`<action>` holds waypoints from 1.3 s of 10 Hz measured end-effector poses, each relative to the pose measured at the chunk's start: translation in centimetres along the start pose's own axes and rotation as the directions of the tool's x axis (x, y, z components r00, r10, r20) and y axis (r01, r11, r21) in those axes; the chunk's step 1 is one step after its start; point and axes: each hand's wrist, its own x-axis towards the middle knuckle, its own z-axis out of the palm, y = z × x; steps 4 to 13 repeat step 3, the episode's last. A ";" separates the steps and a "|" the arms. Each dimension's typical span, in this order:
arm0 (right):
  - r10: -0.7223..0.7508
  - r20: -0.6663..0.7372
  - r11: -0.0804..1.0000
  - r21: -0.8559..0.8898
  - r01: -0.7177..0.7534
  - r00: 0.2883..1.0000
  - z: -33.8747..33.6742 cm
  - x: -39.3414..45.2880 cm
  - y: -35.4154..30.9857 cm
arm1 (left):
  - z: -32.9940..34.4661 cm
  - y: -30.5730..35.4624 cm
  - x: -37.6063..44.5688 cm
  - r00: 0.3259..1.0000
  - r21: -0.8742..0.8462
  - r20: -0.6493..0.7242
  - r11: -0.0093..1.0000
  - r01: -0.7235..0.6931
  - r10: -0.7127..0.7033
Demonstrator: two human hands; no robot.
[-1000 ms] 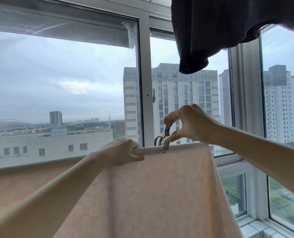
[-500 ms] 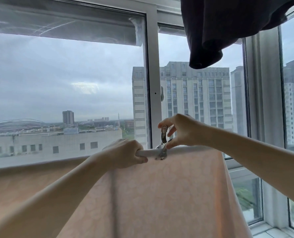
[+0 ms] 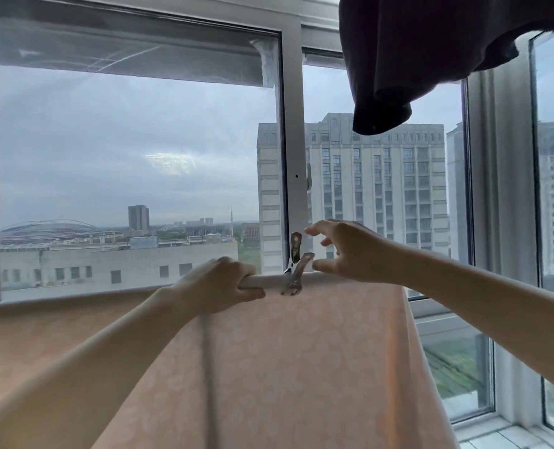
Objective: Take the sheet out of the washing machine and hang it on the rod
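The right hand [image 3: 350, 251] has let go of the metal clip [image 3: 296, 265]. Half a second ago its thumb and fingers were pinching the clip's handles; now they are spread and loosely curved just beside it, holding nothing, with a visible gap between the fingertips and the handles. The clip stands on its own, its lower end biting over the sheet [image 3: 285, 367] where the cloth folds across the rod [image 3: 270, 281], right between the two hands.

The left hand [image 3: 223, 285] has not moved: it grips the rod through the cloth, fingers curled over the top and thumb underneath, just to the left of the clip. The two hands are apart, with the clip in the gap.

The sheet is out of the machine and draped over the rod, hanging down in a broad pale-pink panel below both forearms and running off to the left past the left arm. Its right edge falls away below the right wrist.

By my reading, this release means the clip is seated and this stretch of the sheet is pinned. The hanging looks close to done; what may remain is letting go with the left hand and perhaps smoothing or clipping further along to the left, which is partly hidden by the arm.

A dark garment [image 3: 431, 59] hangs above the right hand, well clear of it.
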 end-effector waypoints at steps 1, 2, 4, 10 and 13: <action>-0.021 -0.054 0.999 -0.030 0.019 0.998 -0.3 -1.6 -0.5 | -0.7 -0.9 -1.7 0.999 -0.048 -0.016 0.998 0.047 -0.048; -0.054 -0.106 0.992 -0.122 0.041 0.993 -0.2 -3.5 -1.4 | -1.7 -1.4 -4.6 0.988 -0.032 -0.118 0.995 0.091 -0.095; -0.045 -0.164 0.991 -0.132 0.023 0.985 0.4 -5.1 -2.1 | -2.1 -1.2 -7.4 0.965 -0.023 -0.232 0.993 0.120 -0.122; -0.045 -0.164 0.991 -0.132 0.023 0.985 0.4 -5.1 -2.1 | -2.1 -1.2 -7.4 0.965 -0.023 -0.232 0.993 0.120 -0.122; -0.045 -0.164 0.991 -0.132 0.023 0.985 0.4 -5.1 -2.1 | -2.1 -1.2 -7.4 0.965 -0.023 -0.232 0.993 0.120 -0.122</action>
